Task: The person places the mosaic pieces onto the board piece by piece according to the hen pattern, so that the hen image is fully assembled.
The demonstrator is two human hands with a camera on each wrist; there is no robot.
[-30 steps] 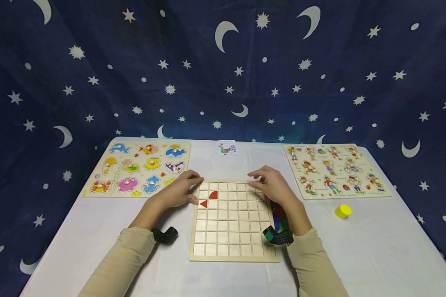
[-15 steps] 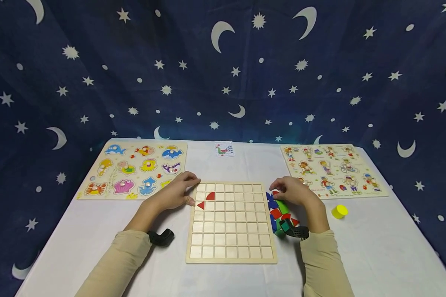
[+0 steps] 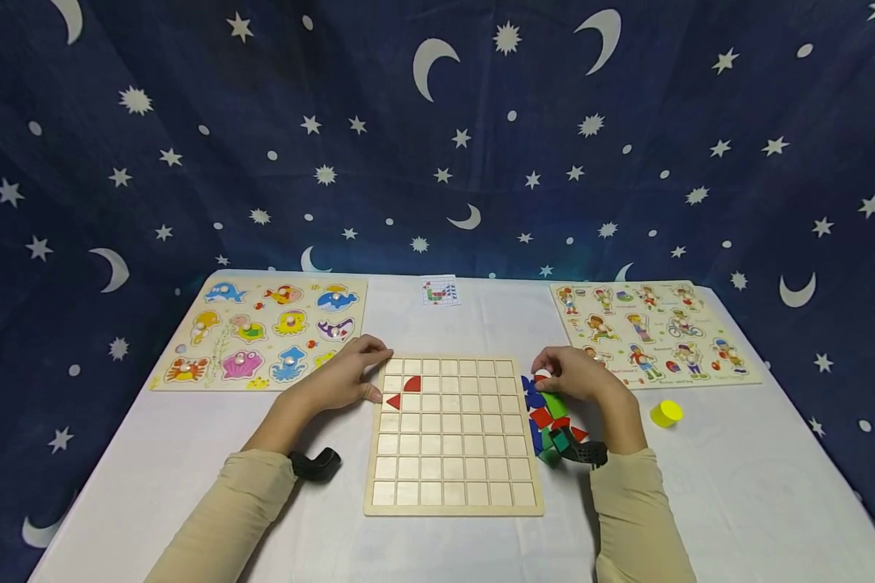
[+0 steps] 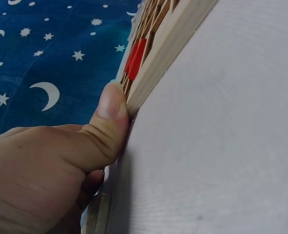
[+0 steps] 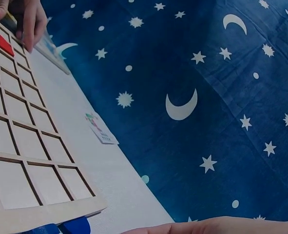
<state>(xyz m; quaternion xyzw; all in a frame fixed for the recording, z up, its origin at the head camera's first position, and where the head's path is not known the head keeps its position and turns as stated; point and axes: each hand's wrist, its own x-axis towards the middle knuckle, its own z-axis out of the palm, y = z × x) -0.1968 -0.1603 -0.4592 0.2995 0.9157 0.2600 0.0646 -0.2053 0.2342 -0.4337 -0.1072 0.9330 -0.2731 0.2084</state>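
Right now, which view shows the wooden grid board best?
Head view: the wooden grid board is whole there, every cell visible. Left wrist: its edge and a sliver of grid; right wrist: part, cut off by the picture edge.

Beige sleeves (image 3: 222, 518), black curved wrist devices (image 3: 317, 466), one patch (image 3: 560, 441) seemingly green.

No word, number or brand can be read with certainty. On the right-hand puzzle board (image 3: 663, 344), lying toward the far side of the table (image 3: 481, 324), short lines of small print stand beside the pictured figures (image 3: 638, 328), too small and faint to spell out. The small white card (image 3: 439, 290) near the table's far edge bears a printed grid with coloured shapes, and any lettering on it is too small to tell.
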